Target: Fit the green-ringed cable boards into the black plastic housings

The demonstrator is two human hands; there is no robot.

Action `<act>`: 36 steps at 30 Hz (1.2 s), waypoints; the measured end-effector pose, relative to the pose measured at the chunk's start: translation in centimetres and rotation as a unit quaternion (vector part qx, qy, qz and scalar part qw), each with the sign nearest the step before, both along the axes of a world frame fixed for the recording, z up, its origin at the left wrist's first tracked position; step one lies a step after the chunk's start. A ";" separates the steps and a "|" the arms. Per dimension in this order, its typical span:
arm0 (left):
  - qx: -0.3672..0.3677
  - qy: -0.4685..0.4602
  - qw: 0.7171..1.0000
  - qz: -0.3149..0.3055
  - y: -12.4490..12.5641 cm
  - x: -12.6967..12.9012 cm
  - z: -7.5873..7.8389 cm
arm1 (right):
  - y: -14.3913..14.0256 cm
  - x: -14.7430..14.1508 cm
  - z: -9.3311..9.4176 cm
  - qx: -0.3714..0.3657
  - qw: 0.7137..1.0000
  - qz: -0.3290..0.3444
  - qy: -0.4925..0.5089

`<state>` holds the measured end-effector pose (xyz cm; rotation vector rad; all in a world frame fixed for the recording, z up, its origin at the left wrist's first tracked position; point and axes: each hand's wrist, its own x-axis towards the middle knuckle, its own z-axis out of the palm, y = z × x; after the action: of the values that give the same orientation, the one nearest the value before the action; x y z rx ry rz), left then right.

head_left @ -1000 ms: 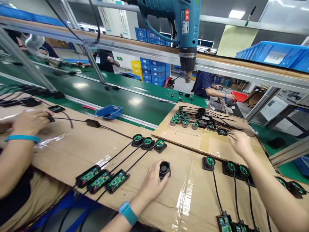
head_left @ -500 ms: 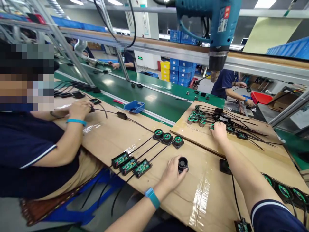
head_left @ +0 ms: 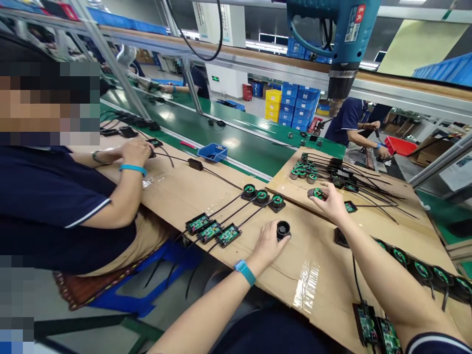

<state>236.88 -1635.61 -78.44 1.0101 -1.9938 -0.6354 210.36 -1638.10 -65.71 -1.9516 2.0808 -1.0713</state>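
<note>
My left hand (head_left: 266, 244) is closed round the side of an empty black round housing (head_left: 283, 230) that rests on the cardboard, its hollow facing up. Between the fingertips of my right hand (head_left: 334, 205) is a small round part with a green circuit board (head_left: 317, 194), raised just above the cardboard's edge. Beyond that hand lies a cluster of similar round parts (head_left: 303, 169) with black cables. To the left of my left hand, three round housings with green boards (head_left: 262, 197) connect by cables to open black boxes with circuit boards (head_left: 210, 231).
A co-worker's hands (head_left: 136, 152) handle a cabled part at the left. A power drill (head_left: 344, 54) hangs overhead below the metal rail. More round housings (head_left: 420, 269) line the right side beside my forearm. A blue tray (head_left: 213, 152) stands on the green belt's edge.
My right hand has drawn back from the cluster toward me, bringing out a round part with a green board. My left hand still grips the black housing. The view has shifted slightly.
</note>
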 end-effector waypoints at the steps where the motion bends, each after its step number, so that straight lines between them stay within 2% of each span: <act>1: -0.003 0.006 1.000 0.010 0.0 0.0 0.0 | 1.5 1.8 0.5 -0.010 0.999 0.022 -0.033; 3: -0.010 0.020 0.999 0.026 0.0 0.2 -0.1 | 4.4 5.5 0.8 -0.001 0.996 0.048 -0.072; 5: -0.021 0.034 0.999 0.027 0.1 0.3 -0.2 | 6.6 8.7 0.0 0.019 0.994 0.053 -0.096; 8: -0.049 0.050 0.997 0.014 0.2 0.6 -0.4 | 8.4 11.9 -2.7 0.040 0.994 0.036 -0.100; 12: -0.104 0.038 0.994 -0.002 0.6 1.0 -0.4 | 9.0 13.8 -6.0 0.050 0.997 0.022 -0.057; 17: -0.150 0.020 0.988 -0.007 0.8 1.1 -0.6 | 9.6 14.9 -6.8 0.033 0.997 -0.041 -0.053; 21: -0.153 0.028 0.988 -0.022 0.8 1.2 -0.7 | 10.1 15.1 -7.2 0.018 0.996 -0.015 -0.087; 26: -0.121 0.042 0.992 -0.022 0.7 1.0 -0.9 | 10.2 14.3 -8.9 -0.013 0.995 0.063 -0.081; 30: -0.073 0.052 0.996 -0.029 0.7 0.6 -0.9 | 9.5 13.8 -9.9 -0.012 0.997 0.059 -0.047; 34: -0.031 0.050 0.997 -0.043 0.9 0.8 -0.7 | 9.2 13.1 -9.3 -0.013 0.998 0.064 -0.022; 36: -0.026 0.072 0.996 -0.046 0.8 1.1 -0.6 | 9.3 12.5 -8.6 -0.043 0.998 0.049 -0.015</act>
<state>237.95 -1634.76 -79.02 0.8220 -1.9284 -0.6834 222.84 -1628.83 -74.27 -2.0386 1.9324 -1.1805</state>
